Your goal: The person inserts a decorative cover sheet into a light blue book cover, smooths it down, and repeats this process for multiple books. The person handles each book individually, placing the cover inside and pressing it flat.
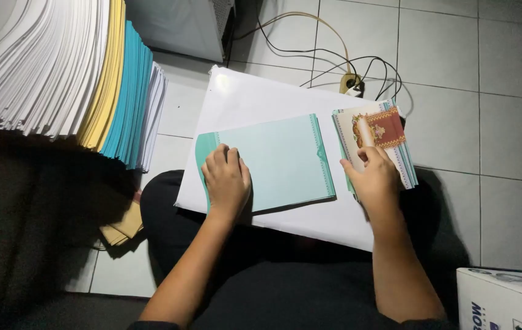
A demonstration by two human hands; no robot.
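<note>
On the near left part of the white board [285,217] the left hand [226,181] pressed flat on a pale green card [285,159], thin, light and likely bendable, best taken by its edges, while at the far right edge the right hand [375,176] pinched a card off the patterned stack [389,131].

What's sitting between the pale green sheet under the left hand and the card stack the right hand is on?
Nothing: in the head view only bare white backing paper separates them.

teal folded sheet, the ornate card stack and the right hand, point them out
teal folded sheet [282,160], head view, middle of its flat face
ornate card stack [389,127], head view, red panel of top card
right hand [375,178], head view, back of hand
</note>
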